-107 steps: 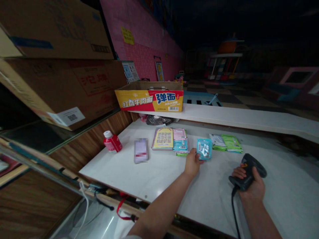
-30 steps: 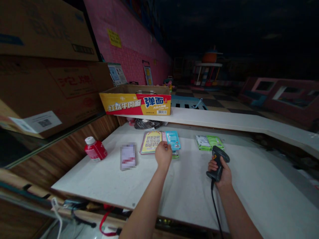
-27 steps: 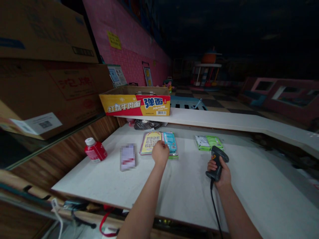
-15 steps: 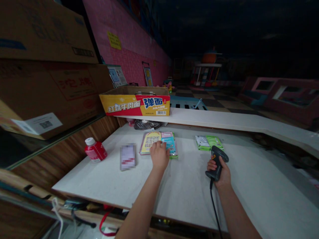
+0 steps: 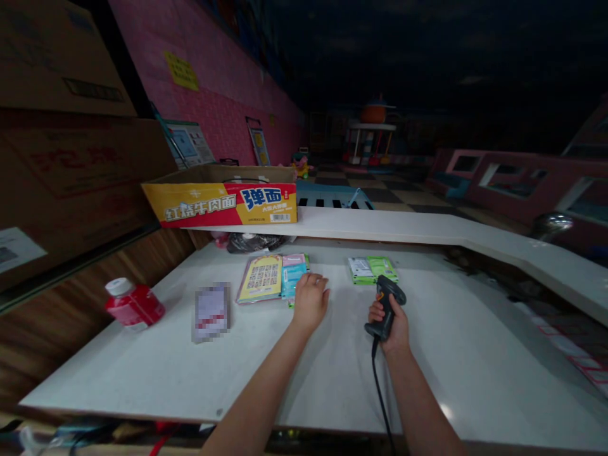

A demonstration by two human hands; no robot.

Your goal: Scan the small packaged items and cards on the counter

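Observation:
My left hand [image 5: 311, 299] hovers or rests palm down at the right edge of a pile of flat packets, its fingers loosely apart and nothing visible in them. The pile has a yellow printed packet [image 5: 260, 278] on the left and a blue-and-pink packet [image 5: 291, 278] beside it. My right hand [image 5: 396, 323] is closed around the handle of a black barcode scanner [image 5: 390, 297], whose cable hangs toward the counter's front edge. Just beyond the scanner head lie green-and-white packets [image 5: 373, 270] on the white counter [image 5: 342, 354].
A red bottle with a white cap [image 5: 135, 305] and a blurred flat rectangular item [image 5: 211, 311] are on the left. An open yellow-and-red carton [image 5: 223, 206] stands on the raised ledge [image 5: 380, 223] behind. Brown cardboard boxes [image 5: 85, 177] are stacked at the far left.
The view has turned to the right, so things sit further left. My left hand has shifted right across the packet pile to its edge. My right hand still holds the scanner.

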